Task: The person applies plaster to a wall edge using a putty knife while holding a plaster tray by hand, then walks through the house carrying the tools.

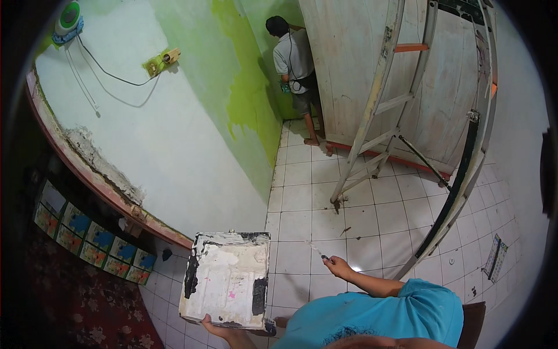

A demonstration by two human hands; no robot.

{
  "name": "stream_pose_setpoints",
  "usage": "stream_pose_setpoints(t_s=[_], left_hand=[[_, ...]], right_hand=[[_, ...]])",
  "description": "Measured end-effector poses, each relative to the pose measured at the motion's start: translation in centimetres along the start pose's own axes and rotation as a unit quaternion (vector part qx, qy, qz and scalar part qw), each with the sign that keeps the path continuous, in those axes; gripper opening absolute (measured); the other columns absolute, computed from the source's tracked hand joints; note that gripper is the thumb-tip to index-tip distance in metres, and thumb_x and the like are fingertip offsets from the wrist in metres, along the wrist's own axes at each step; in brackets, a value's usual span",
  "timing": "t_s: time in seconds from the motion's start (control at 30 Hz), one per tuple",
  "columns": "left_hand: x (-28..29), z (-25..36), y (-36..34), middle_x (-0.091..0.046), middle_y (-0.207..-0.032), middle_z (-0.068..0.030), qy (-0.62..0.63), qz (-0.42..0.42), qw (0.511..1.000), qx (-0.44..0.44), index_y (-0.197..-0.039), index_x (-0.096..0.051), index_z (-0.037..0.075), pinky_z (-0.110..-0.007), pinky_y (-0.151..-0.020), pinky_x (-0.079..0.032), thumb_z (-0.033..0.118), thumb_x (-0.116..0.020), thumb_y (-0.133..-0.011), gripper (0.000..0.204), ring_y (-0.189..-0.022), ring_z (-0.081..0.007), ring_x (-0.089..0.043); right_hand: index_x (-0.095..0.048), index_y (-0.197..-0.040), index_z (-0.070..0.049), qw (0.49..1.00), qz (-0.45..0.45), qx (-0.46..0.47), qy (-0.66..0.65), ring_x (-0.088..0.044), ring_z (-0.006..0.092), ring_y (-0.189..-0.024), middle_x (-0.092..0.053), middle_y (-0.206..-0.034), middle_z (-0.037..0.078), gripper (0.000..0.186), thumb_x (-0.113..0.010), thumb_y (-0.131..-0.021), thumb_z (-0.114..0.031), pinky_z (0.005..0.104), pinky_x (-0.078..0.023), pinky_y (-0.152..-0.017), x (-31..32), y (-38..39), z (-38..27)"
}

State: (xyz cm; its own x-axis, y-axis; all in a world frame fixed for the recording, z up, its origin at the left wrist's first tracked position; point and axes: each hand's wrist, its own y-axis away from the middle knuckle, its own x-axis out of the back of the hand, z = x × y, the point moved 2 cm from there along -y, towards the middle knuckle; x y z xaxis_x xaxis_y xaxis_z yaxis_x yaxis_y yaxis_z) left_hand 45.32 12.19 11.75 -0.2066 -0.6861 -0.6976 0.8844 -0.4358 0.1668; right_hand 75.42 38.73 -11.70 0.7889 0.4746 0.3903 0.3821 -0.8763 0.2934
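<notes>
My left hand [216, 329] grips the near edge of a rectangular paint tray [226, 279], its thumb over the rim. White paint crusts the tray, with black patches on its sides and small pink spots inside. Out to the right, my right hand [338, 266] is closed around the dark handle of a small tool [324, 256]. A thin, pale end points from that handle toward the upper left; it is too faint to tell the kind. The right hand and tool are apart from the tray, over the tiled floor.
A stepladder [381, 87] stands ahead to the right by a large whitish wooden panel [349, 75]. Another person [295, 64] stands in the far corner by the partly painted green wall [253, 93]. On the left, a ledge [116, 200] edges the white wall; patterned boxes [93, 254] sit below.
</notes>
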Motion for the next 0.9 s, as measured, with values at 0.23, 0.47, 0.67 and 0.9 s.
stream_pose_setpoints(t_s=[0.23, 0.47, 0.67, 0.9], left_hand=[[-2.0, -2.8, -0.8, -0.046, -0.151, -0.0157, -0.004, -0.016, 1.000, 0.018, -0.153, -0.039, 0.008, -0.053, -0.108, -0.042, 0.049, -0.052, -0.081, 0.084, -0.136, -0.0385, -0.047], [-3.7, -4.7, -4.4, -0.045, -0.151, -0.0170, 0.014, -0.035, 0.999, 0.034, -0.153, -0.038, 0.006, -0.053, -0.110, -0.042, 0.046, -0.050, -0.082, 0.082, -0.137, -0.0388, -0.046], [-6.9, -4.5, -9.4, -0.047, -0.152, -0.0170, 0.020, -0.067, 0.997, 0.033, -0.152, -0.038, 0.003, -0.052, -0.112, -0.041, 0.041, -0.049, -0.085, 0.078, -0.138, -0.0381, -0.047], [-6.4, -3.9, -21.5, -0.050, -0.150, -0.0172, 0.061, -0.080, 0.988, 0.115, -0.151, -0.041, 0.002, -0.051, -0.112, -0.042, 0.042, -0.053, -0.082, 0.080, -0.136, -0.0382, -0.048]], right_hand=[[-0.065, -0.096, 0.002, 0.999, -0.001, -0.044, 0.026, -0.067, 0.0385, -0.086, -0.068, -0.088, 0.024, 0.061, -0.055, -0.097, -0.058, 0.0463, -0.050, -0.078, 3.2, -1.3, 0.1], [-0.060, -0.088, -0.003, 0.998, 0.050, -0.017, 0.034, -0.056, 0.0191, -0.053, -0.055, -0.061, 0.006, 0.053, -0.060, -0.098, -0.055, 0.0371, -0.045, -0.052, 4.1, -4.8, 0.3], [-0.058, -0.087, -0.005, 0.996, 0.088, -0.008, 0.000, -0.054, 0.0166, -0.051, -0.053, -0.061, 0.004, 0.048, -0.065, -0.097, -0.051, 0.0355, -0.044, -0.049, 2.1, -8.5, -1.2], [-0.056, -0.088, -0.007, 0.989, 0.137, -0.047, -0.019, -0.051, 0.0135, -0.050, -0.054, -0.063, 0.002, 0.039, -0.067, -0.098, -0.043, 0.0325, -0.041, -0.045, -2.6, -11.9, -5.9]])
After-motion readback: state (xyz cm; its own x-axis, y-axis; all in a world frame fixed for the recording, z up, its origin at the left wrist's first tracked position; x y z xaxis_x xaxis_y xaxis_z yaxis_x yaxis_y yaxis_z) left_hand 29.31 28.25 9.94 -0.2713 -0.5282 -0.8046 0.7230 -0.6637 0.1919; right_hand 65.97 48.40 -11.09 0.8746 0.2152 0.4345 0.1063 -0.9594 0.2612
